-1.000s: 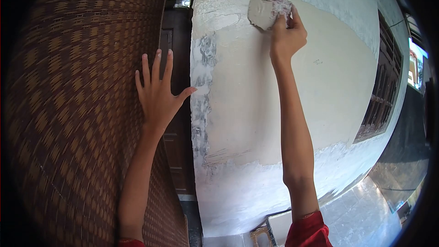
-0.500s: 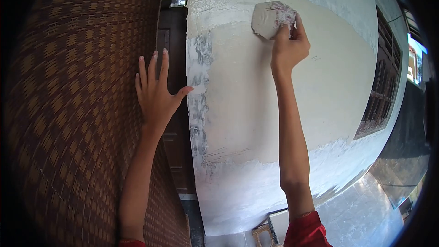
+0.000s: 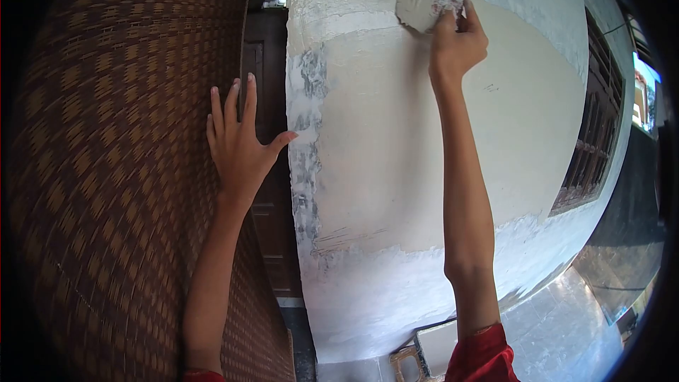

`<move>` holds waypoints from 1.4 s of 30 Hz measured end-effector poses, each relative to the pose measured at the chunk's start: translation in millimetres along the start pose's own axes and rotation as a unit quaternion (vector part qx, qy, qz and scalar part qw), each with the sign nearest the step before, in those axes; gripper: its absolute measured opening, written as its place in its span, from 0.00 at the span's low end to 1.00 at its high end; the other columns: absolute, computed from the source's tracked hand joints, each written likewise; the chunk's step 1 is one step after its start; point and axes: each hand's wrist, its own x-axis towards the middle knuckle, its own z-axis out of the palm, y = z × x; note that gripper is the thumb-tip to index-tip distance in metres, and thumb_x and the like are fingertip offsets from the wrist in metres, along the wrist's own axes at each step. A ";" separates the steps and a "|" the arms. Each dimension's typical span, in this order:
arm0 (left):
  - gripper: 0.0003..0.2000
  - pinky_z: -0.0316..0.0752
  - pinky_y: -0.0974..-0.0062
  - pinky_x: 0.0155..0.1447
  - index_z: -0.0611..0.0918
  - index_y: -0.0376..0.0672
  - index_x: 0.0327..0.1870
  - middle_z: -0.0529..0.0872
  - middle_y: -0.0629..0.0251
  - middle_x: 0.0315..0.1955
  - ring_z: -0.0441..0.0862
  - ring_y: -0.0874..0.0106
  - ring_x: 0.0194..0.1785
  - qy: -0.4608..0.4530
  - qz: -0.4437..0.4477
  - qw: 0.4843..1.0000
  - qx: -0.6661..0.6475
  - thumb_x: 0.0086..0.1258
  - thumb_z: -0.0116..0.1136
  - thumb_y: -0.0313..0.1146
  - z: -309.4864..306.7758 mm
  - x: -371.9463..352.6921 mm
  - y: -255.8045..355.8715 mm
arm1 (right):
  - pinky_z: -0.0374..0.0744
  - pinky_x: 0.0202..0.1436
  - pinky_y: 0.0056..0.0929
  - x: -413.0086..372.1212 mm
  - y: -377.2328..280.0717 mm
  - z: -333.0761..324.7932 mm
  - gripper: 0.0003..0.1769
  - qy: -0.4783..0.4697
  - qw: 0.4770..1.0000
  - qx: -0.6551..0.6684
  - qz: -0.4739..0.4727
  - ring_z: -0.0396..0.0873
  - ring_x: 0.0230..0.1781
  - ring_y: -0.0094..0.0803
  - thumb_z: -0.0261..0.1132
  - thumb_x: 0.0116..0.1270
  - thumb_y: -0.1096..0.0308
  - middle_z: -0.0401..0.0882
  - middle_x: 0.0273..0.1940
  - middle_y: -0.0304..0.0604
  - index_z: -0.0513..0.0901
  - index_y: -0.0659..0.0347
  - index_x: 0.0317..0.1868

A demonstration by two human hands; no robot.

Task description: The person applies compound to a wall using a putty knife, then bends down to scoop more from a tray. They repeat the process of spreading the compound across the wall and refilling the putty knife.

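Note:
High on the wall [image 3: 375,163], my right hand [image 3: 458,41] grips a flat, rough-edged spreader [image 3: 419,4] smeared with pale plaster and reddish marks. The spreader lies close against the plaster, with its shadow below. Whether its whole face touches cannot be seen. Smooth cream plaster covers the wall's middle, with wet ridges at the upper left. My left hand [image 3: 240,134] is open, its fingers spread upward in front of the dark door [image 3: 265,99]. Its thumb reaches the wall's left edge, where grey patches show; contact is hard to tell.
A woven brown panel [image 3: 134,155] fills the left side. To the right is a dark barred window [image 3: 587,127]. A framed board [image 3: 437,346] and a small wooden frame [image 3: 407,366] stand at the wall's foot, by the grey floor [image 3: 559,339].
My right hand has moved up and slightly right across the wall with the spreader. The left hand keeps nearly the same place and pose.

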 end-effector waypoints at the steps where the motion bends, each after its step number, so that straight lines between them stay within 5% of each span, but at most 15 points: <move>1: 0.56 0.53 0.38 0.72 0.59 0.53 0.78 0.63 0.56 0.74 0.48 0.48 0.79 0.003 0.003 1.000 -0.002 0.50 0.52 0.80 0.8 0.0 -0.1 | 0.82 0.47 0.30 9.0 -5.6 -12.6 0.24 0.027 1.000 -0.003 0.011 0.87 0.38 0.37 0.61 0.63 0.73 0.87 0.42 0.57 0.79 0.74 0.59; 4: 0.56 0.53 0.38 0.72 0.59 0.53 0.78 0.63 0.56 0.74 0.48 0.48 0.79 -0.001 -0.004 1.000 -0.011 0.50 0.53 0.79 0.5 0.0 0.9 | 0.82 0.44 0.28 6.9 -18.1 -16.2 0.24 0.028 0.996 0.067 0.050 0.86 0.36 0.34 0.60 0.64 0.73 0.88 0.41 0.54 0.79 0.74 0.59; 7: 0.56 0.54 0.39 0.72 0.60 0.53 0.78 0.64 0.56 0.73 0.49 0.48 0.79 0.003 -0.006 1.000 -0.021 0.50 0.55 0.79 -1.4 0.3 2.1 | 0.80 0.50 0.31 -44.9 -36.2 17.4 0.24 -0.100 0.993 0.063 -0.001 0.87 0.39 0.38 0.63 0.62 0.72 0.87 0.40 0.59 0.80 0.70 0.59; 8: 0.56 0.54 0.39 0.72 0.60 0.53 0.78 0.64 0.56 0.73 0.49 0.48 0.79 0.003 -0.001 1.000 -0.025 0.50 0.55 0.79 -2.3 1.4 3.3 | 0.79 0.46 0.26 -66.7 -39.4 30.4 0.23 -0.133 0.989 0.057 -0.043 0.83 0.35 0.26 0.65 0.64 0.70 0.88 0.37 0.51 0.81 0.62 0.61; 9: 0.56 0.55 0.39 0.72 0.60 0.53 0.78 0.64 0.56 0.73 0.49 0.48 0.79 -0.001 -0.009 1.000 -0.021 0.50 0.55 0.78 -4.2 1.0 3.5 | 0.79 0.45 0.26 -83.2 -45.4 37.6 0.24 -0.171 0.983 0.059 -0.012 0.81 0.33 0.25 0.66 0.63 0.70 0.88 0.36 0.52 0.82 0.61 0.61; 11: 0.56 0.55 0.39 0.72 0.60 0.52 0.78 0.64 0.56 0.73 0.49 0.48 0.79 -0.004 -0.014 1.000 -0.014 0.50 0.56 0.78 -5.8 1.9 4.3 | 0.78 0.42 0.25 -89.6 -33.3 44.3 0.25 -0.140 0.986 0.064 -0.065 0.77 0.29 0.24 0.65 0.62 0.70 0.87 0.35 0.50 0.82 0.61 0.61; 13: 0.56 0.56 0.39 0.71 0.60 0.52 0.78 0.64 0.56 0.73 0.49 0.48 0.79 0.003 -0.012 1.000 -0.013 0.49 0.57 0.78 -5.6 1.1 3.4 | 0.80 0.52 0.33 -73.7 -26.4 23.9 0.24 -0.122 0.991 0.035 0.033 0.87 0.43 0.44 0.62 0.61 0.75 0.86 0.43 0.63 0.81 0.68 0.59; 20: 0.57 0.55 0.38 0.71 0.60 0.52 0.78 0.64 0.56 0.73 0.49 0.48 0.79 0.006 -0.010 1.000 -0.012 0.49 0.54 0.80 1.2 0.0 1.1 | 0.80 0.43 0.24 -8.1 16.7 -52.0 0.25 0.055 0.995 0.060 0.050 0.82 0.34 0.26 0.61 0.65 0.73 0.87 0.41 0.50 0.78 0.69 0.63; 23: 0.57 0.56 0.38 0.71 0.59 0.52 0.78 0.64 0.55 0.73 0.49 0.48 0.79 -0.001 -0.011 1.000 -0.012 0.49 0.52 0.81 0.3 -0.8 0.5 | 0.77 0.36 0.23 -46.2 -13.9 -19.7 0.24 -0.066 0.994 0.056 0.066 0.72 0.25 0.21 0.62 0.65 0.73 0.87 0.37 0.47 0.79 0.65 0.63; 26: 0.58 0.56 0.38 0.71 0.59 0.51 0.78 0.64 0.54 0.73 0.49 0.47 0.79 0.004 -0.011 1.000 -0.006 0.49 0.52 0.81 -1.5 -1.8 3.2 | 0.77 0.37 0.27 -91.9 -29.4 23.4 0.24 -0.153 0.984 0.077 -0.042 0.78 0.26 0.28 0.64 0.62 0.76 0.87 0.38 0.54 0.81 0.64 0.61; 27: 0.58 0.56 0.38 0.71 0.59 0.51 0.78 0.64 0.54 0.73 0.49 0.47 0.79 0.002 -0.012 1.000 -0.010 0.49 0.52 0.81 -2.2 -1.4 2.9 | 0.78 0.37 0.27 -95.7 -38.5 23.6 0.25 -0.196 0.979 0.047 -0.003 0.77 0.24 0.30 0.64 0.61 0.77 0.87 0.38 0.55 0.81 0.64 0.61; 35: 0.56 0.56 0.38 0.71 0.60 0.51 0.78 0.65 0.53 0.72 0.50 0.46 0.79 0.006 -0.008 1.000 -0.010 0.51 0.49 0.81 0.0 -2.4 3.3 | 0.79 0.39 0.25 -23.3 4.0 -37.6 0.24 0.035 0.995 0.048 0.080 0.81 0.32 0.23 0.61 0.65 0.74 0.87 0.41 0.52 0.79 0.67 0.63; 39: 0.55 0.55 0.39 0.71 0.60 0.52 0.78 0.65 0.53 0.72 0.50 0.46 0.78 0.002 -0.009 1.000 -0.021 0.53 0.49 0.80 0.1 -4.6 3.6 | 0.80 0.42 0.27 -38.4 -27.7 10.8 0.24 -0.055 0.994 0.075 0.058 0.85 0.38 0.28 0.62 0.64 0.73 0.87 0.39 0.53 0.79 0.66 0.62; 42: 0.54 0.56 0.39 0.71 0.60 0.52 0.78 0.65 0.53 0.72 0.51 0.46 0.78 0.001 -0.011 1.000 -0.024 0.53 0.50 0.79 -3.5 -3.9 4.9 | 0.80 0.45 0.31 -61.0 -42.6 59.3 0.24 -0.121 0.990 0.061 -0.047 0.86 0.33 0.37 0.64 0.61 0.73 0.87 0.39 0.58 0.81 0.66 0.60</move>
